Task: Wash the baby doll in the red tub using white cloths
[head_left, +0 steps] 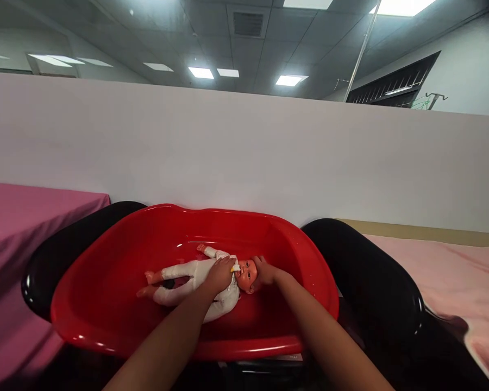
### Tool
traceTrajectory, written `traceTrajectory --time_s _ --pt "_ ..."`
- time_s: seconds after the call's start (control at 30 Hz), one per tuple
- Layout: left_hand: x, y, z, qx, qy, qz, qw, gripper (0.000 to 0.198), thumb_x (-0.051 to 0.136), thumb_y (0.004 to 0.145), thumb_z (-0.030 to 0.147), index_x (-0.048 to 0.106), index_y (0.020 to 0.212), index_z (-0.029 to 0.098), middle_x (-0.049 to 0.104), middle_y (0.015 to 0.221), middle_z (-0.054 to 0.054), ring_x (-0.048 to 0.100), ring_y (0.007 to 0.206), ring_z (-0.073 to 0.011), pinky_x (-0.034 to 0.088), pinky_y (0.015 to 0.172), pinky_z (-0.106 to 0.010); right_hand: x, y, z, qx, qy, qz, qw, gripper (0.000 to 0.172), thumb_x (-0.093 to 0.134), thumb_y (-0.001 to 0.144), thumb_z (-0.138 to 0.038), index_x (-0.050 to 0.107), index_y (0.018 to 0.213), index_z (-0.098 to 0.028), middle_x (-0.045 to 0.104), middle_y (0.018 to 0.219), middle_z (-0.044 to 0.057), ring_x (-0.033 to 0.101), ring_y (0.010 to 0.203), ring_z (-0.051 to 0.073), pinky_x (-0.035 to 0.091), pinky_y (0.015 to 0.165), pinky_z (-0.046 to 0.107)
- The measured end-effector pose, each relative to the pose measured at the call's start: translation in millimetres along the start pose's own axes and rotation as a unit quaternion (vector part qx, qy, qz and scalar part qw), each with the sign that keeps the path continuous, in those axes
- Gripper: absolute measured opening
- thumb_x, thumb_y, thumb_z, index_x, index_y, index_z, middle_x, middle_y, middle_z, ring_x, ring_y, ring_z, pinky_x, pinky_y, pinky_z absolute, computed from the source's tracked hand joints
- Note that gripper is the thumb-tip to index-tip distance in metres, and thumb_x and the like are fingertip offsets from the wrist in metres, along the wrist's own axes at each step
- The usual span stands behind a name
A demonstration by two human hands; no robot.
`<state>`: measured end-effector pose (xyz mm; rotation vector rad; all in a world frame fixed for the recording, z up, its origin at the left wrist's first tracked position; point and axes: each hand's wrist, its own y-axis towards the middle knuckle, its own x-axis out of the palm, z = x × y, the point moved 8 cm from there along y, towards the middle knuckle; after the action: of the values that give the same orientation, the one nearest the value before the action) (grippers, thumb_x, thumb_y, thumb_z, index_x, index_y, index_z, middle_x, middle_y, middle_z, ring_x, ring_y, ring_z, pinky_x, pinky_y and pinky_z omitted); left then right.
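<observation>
A baby doll [206, 271] in white clothing lies on its back in a red baby bathtub [106, 282], its legs to the left and its head to the right. My left hand [220, 275] rests over the doll's upper chest, fingers bent. At its fingertips a small white and yellow item [235, 268] sits close to the doll's mouth; its kind cannot be made out. Against the crown of the doll's head, my right hand [264, 270] is curved round it, with some fingers hidden behind the head.
Black rounded supports [362, 282] flank the tub on both sides. At left there is a surface with a pink cloth [28, 217], and at right a pale pink sheet [452, 271]. A white partition [228, 152] with glass above stands behind the tub.
</observation>
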<state>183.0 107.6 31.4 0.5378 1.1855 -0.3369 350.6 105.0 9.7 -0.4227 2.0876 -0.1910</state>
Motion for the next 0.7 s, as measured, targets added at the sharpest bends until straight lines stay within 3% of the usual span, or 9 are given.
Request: traceTrajectory --time_s 0.1,0.2,0.3,0.43,0.53,0.63,0.7 --pt "9.2 4.2 -2.4 -0.007 0.029 -0.018 0.999 0.049 0.041 0.094 0.007 0.055 0.141 0.003 0.055 0.147 -0.019 0.046 0.141 -0.0297 0.025 0.121 -0.042 -0.6 -1.3 -0.7 -0.002 -0.014 0.005 1.0 0.118 0.096 0.043 -0.038 0.039 0.144 -0.019 0.038 0.147 0.015 0.052 0.128 0.031 0.046 0.1 0.033" --pt "13.4 14.8 -17.1 -0.004 0.045 -0.048 0.998 0.052 0.045 0.093 0.009 0.056 0.143 0.013 0.053 0.152 -0.015 0.043 0.144 -0.0275 0.027 0.122 -0.041 -0.9 -2.6 -1.9 0.001 -0.026 0.008 1.0 0.117 0.096 0.042 -0.042 0.04 0.142 -0.019 0.039 0.145 0.015 0.056 0.123 0.031 0.047 0.098 0.036" --pt "13.3 26.2 -45.9 -0.034 0.063 -0.062 0.995 0.057 0.048 0.088 0.008 0.058 0.142 0.023 0.052 0.153 -0.009 0.04 0.148 -0.0264 0.035 0.12 -0.044 -1.0 -1.7 -2.9 0.001 -0.026 0.008 1.0 0.111 0.096 0.043 -0.046 0.042 0.136 -0.02 0.041 0.142 0.015 0.06 0.115 0.031 0.049 0.096 0.039" --pt "2.9 25.9 -92.4 -0.135 0.093 -0.028 0.986 0.056 0.039 0.089 0.003 0.058 0.141 0.012 0.052 0.152 -0.017 0.035 0.15 -0.0327 0.035 0.119 -0.055 -2.6 -0.3 -3.3 -0.002 -0.03 0.007 1.0 0.109 0.097 0.04 -0.049 0.044 0.131 -0.019 0.045 0.137 0.014 0.059 0.117 0.031 0.048 0.098 0.038" --pt "-9.1 15.5 -112.5 -0.191 0.107 -0.004 0.976 0.054 0.035 0.093 0.005 0.057 0.142 0.012 0.047 0.156 -0.017 0.03 0.152 -0.0351 0.032 0.118 -0.063 -5.6 -2.7 -4.8 -0.005 -0.025 0.015 1.0 0.107 0.097 0.042 -0.049 0.045 0.131 -0.021 0.046 0.137 0.012 0.058 0.119 0.029 0.048 0.101 0.036" --pt "-21.0 14.6 -102.9 -0.171 0.079 0.021 0.982 0.053 0.036 0.094 0.008 0.054 0.143 0.012 0.044 0.158 -0.016 0.029 0.152 -0.0323 0.029 0.121 -0.06 -7.4 -6.4 -4.8 -0.001 -0.036 0.017 0.999 0.11 0.097 0.044 -0.048 0.045 0.136 -0.02 0.044 0.14 0.013 0.056 0.122 0.029 0.047 0.103 0.037" --pt "-24.1 21.0 -79.4 -0.101 -0.011 0.041 0.994 0.048 0.042 0.092 0.011 0.059 0.137 0.013 0.05 0.153 -0.016 0.04 0.147 -0.0295 0.032 0.123 -0.051 -8.2 -9.7 -4.0 0.002 -0.045 0.011 0.999 0.114 0.097 0.046 -0.048 0.042 0.142 -0.019 0.043 0.142 0.015 0.055 0.125 0.031 0.046 0.105 0.039"
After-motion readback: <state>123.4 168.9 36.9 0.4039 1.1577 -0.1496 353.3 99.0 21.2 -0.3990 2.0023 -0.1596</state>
